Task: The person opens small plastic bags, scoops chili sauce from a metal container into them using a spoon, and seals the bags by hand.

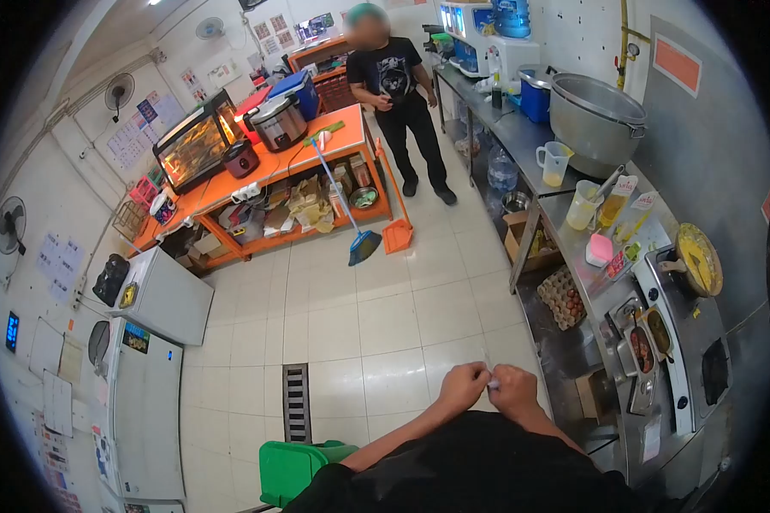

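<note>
1. I see the person's left hand (462, 386) and right hand (517, 392) curled closed, pinching between them a small whitish thing (493, 384), too small to name.
2. It is in front of the dark shirt (479, 457).
3. A green bin (291, 474) stands on the left, a stove (679, 368) on the right.
4. Another person (395, 81) stands beside the orange table (348, 128).

White walls (573, 26) enclose a pale tiled floor (316, 316), orange table (352, 137) and steel counter (599, 299).
</note>
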A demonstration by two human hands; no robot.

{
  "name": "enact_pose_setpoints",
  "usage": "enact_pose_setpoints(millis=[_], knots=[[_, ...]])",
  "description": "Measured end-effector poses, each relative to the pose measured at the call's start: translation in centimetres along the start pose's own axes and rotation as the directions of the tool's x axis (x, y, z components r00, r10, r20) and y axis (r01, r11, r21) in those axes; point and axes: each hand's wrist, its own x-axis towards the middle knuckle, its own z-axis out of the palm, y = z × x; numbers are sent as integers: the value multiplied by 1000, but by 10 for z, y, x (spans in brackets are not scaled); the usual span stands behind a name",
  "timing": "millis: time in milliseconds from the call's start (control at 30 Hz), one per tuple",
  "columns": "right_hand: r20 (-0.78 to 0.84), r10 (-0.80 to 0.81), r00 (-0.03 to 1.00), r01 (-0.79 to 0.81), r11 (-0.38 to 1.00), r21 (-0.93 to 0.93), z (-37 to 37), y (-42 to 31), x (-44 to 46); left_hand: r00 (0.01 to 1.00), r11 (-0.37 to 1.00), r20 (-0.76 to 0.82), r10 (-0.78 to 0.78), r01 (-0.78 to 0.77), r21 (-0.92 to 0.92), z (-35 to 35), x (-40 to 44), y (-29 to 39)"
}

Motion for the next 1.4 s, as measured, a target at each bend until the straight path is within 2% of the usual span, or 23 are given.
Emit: enact_pose_setpoints(millis=[100,200,267,300,367,400,433,500,533,600,733,933,967,1000,1033,1067,1100,1133,1167,1267,1300,1367,1400], knots=[[-175,94,980,-102,994,-36,13,-6,6,987,992,-126,-97,105,62,-15,-4,-5],[-149,147,978,-148,989,7,2,4,3,987,974,25,-159,153,168,-15,-14,13],[-13,381,924,-366,897,246,-8,14,3,976,961,-75,206,-188,204,-19,-18,15],[-17,390,921,-374,893,251,-11,21,2,976,959,-64,208,-191,209,-18,-15,10],[141,381,914,-353,574,739,-17,34,-5,934,944,-201,296,-318,-86,-13,-6,-3],[207,392,896,-376,425,823,-33,23,-3,996,872,19,89,-69,-484,-18,-7,5],[209,417,884,-389,414,823,-33,28,-7,958,768,270,95,102,-632,-17,3,-8],[212,314,925,-339,434,835,-34,38,-21,909,670,396,127,216,-710,2,11,-38],[202,362,910,-353,421,836,-44,38,-24,931,669,349,102,196,-717,7,11,-29],[419,496,761,-641,473,604,-67,34,-34,953,710,300,53,176,-682,10,11,0],[251,554,794,-551,481,682,-79,61,-79,924,786,378,56,193,-587,33,26,34],[107,709,697,-611,509,606,-98,110,-124,844,873,536,17,249,-420,105,69,71],[18,711,703,-591,570,572,-100,121,-131,887,941,355,296,-206,-268,120,74,80],[19,720,694,-594,557,581,-109,129,-135,774,799,231,589,-601,-24,134,77,95],[103,796,597,-654,408,638,-124,138,-137,772,799,241,588,-601,-23,146,79,123],[194,847,495,-692,249,678,-136,149,-138,616,649,392,684,-759,60,157,80,154],[198,848,492,-690,241,683,-139,164,-141,439,460,544,715,-881,106,171,82,175],[205,834,513,-669,239,703,-138,180,-143,400,448,556,729,-892,54,193,91,173],[214,817,535,-650,237,722,-139,192,-146,408,457,563,718,-887,60,211,102,164],[189,864,466,-651,191,734,-165,234,-139,526,814,708,470,-568,-118,246,133,165],[201,858,473,-651,187,735,-177,248,-133,538,820,707,460,-562,-106,248,140,169],[-48,930,365,-710,312,632,-201,284,-118,671,948,670,318,-237,-212,251,150,174],[-150,853,500,-754,514,410,-200,314,-113,714,922,599,363,-181,-342,262,154,161]])
